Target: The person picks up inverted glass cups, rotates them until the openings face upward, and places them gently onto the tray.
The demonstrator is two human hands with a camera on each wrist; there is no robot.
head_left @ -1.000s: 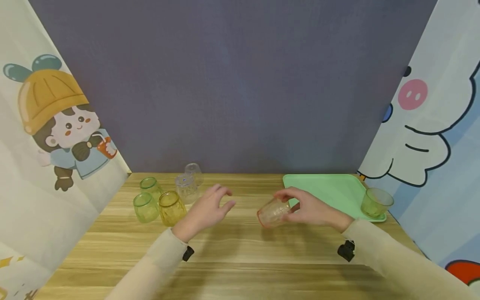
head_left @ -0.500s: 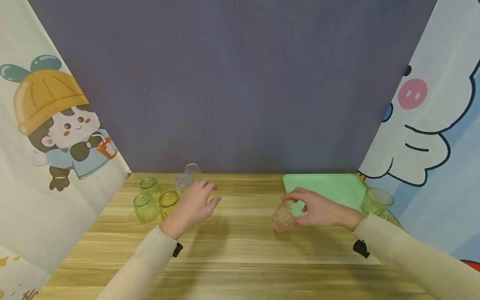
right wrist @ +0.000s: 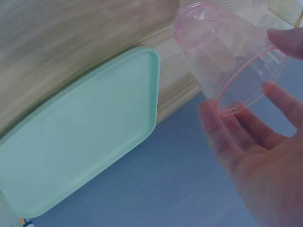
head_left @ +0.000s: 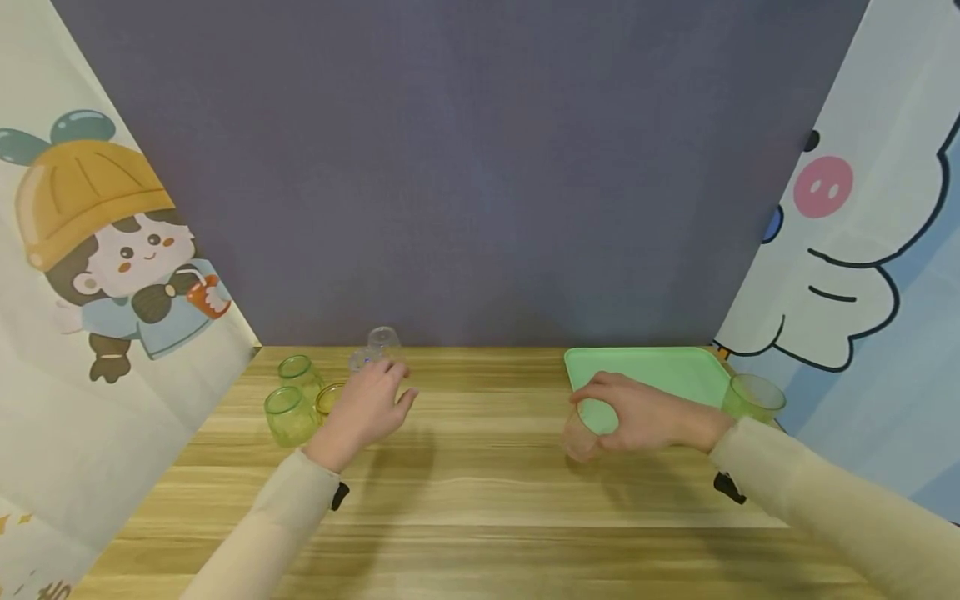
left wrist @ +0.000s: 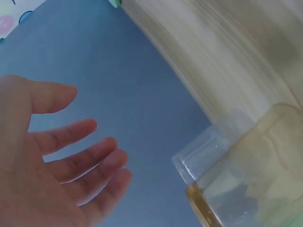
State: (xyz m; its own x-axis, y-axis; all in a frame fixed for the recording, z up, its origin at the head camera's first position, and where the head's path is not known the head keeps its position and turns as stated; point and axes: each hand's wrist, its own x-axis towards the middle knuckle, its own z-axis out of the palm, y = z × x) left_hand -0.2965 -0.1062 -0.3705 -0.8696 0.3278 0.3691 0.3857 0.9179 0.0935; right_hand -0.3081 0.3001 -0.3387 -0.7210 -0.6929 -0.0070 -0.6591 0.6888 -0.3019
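Observation:
My right hand (head_left: 641,412) holds a clear pink-tinted glass (head_left: 579,442) at the front left corner of the green tray (head_left: 652,367). In the right wrist view the glass (right wrist: 213,52) is tilted, with fingers and thumb around its pink rim and the base pointing away from the palm. My left hand (head_left: 362,412) hovers with relaxed fingers over the glasses on the left, holding nothing. It partly hides a yellow glass (head_left: 327,400) and a clear glass (head_left: 362,358). In the left wrist view the left hand (left wrist: 61,165) is apart from the amber-rimmed glass (left wrist: 255,175).
Two green glasses (head_left: 291,421) stand on the left of the wooden table (head_left: 480,500). Another clear glass (head_left: 385,337) stands at the back edge. A yellow-green glass (head_left: 753,398) stands at the tray's right end, partly behind the right arm. A dark grey panel (head_left: 480,183) rises behind.
My right hand has carried the pink glass rightward toward the tray and swung it from a sideways lean to a steeper tilt. My left hand has drifted left over the yellow glass.

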